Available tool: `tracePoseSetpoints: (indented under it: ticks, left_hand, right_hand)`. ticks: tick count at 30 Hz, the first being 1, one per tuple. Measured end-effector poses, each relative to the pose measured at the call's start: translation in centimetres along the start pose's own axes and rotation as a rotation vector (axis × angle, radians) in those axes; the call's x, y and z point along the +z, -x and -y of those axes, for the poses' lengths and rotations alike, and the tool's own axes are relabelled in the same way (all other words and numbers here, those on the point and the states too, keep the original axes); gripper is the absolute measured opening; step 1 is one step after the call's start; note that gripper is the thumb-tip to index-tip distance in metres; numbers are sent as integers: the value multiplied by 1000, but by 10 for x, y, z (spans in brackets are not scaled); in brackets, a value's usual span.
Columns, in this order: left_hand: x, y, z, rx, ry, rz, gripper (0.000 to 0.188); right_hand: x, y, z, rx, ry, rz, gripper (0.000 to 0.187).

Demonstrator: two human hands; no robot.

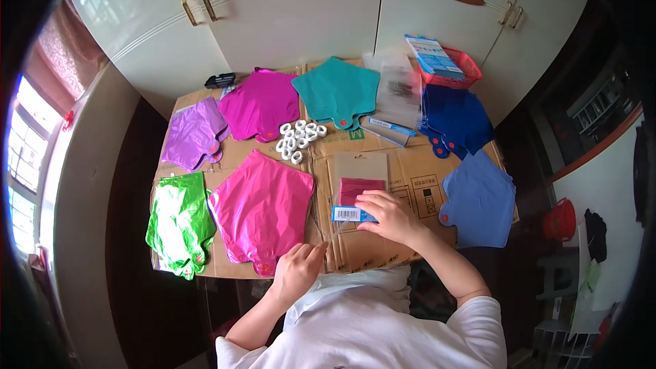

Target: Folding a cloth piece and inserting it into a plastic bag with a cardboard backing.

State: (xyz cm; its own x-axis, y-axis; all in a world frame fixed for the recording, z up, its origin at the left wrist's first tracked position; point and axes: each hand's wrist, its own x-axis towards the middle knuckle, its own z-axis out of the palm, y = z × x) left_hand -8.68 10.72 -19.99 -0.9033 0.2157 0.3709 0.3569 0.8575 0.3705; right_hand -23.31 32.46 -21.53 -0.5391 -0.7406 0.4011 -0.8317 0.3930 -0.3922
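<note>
A clear flat packet [362, 166] with a folded pink foil balloon [361, 189] inside lies on the cardboard in front of me. Across its near end runs a blue card strip with a white barcode label [347, 214]. My right hand [391, 219] rests over the packet's right side, fingers spread, touching the balloon and the blue strip. My left hand [301, 270] is closed near the table's front edge, pinching a thin clear strip [335, 234], perhaps the packet's plastic edge, that reaches up to the label. What its palm hides cannot be seen.
Flat foil balloons surround the packet: pink [263, 208], green [179, 219], lilac [195, 133], magenta [263, 106], teal [338, 92], dark blue [458, 119] and light blue [480, 198]. White ribbon rolls [297, 140], clear bags [400, 92] and a red basket [468, 72] stand farther back.
</note>
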Motion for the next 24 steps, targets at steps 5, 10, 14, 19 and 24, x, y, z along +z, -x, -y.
tracePoseSetpoints:
  ticks: [5, 10, 14, 19, 24]
  left_hand:
    - [7, 16, -2, 9, -25, 66, 34]
    - [14, 16, -2, 14, -5, 30, 37]
    - [13, 19, -3, 18, -20, 19, 38]
    - [22, 16, 0, -30, -82, 6, 37]
    - [31, -7, -7, -95, -124, 99, 35]
  right_hand:
    - [11, 5, -3, -38, 98, -55, 29]
    - [13, 5, 0, -63, 159, -112, 22]
    - [13, 4, 2, -86, 207, -138, 23]
    - [16, 6, 3, -51, 161, -79, 22]
    - [17, 4, 3, 17, 41, -38, 20]
